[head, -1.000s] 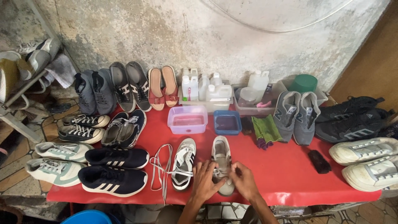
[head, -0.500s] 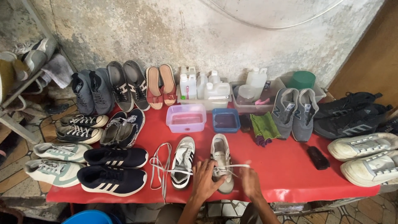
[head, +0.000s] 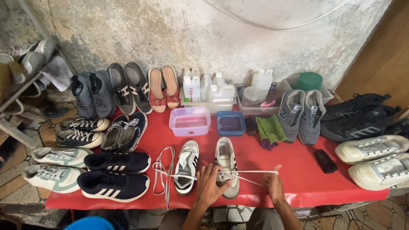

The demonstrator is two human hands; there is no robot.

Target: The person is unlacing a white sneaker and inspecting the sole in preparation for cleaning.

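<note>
The left hand (head: pixel 210 182) pressed flat on the grey-white shoe (head: pixel 226 166) at the red worktop (head: pixel 298 179) front edge, while the right hand (head: pixel 274 184) gripped its white lace (head: pixel 251 172), drawn taut sideways. The neighbouring striped shoe (head: pixel 187 164) lay laceless, its loose lace (head: pixel 164 170) beside it.

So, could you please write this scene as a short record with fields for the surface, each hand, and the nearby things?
surface: red table
left hand: pressed on the grey shoe
right hand: pulling a white lace sideways out of that shoe
beside the shoe: matching shoe, loose laces
behind: pink tub, blue tub, green cloth
right of hands: dark brush
</note>
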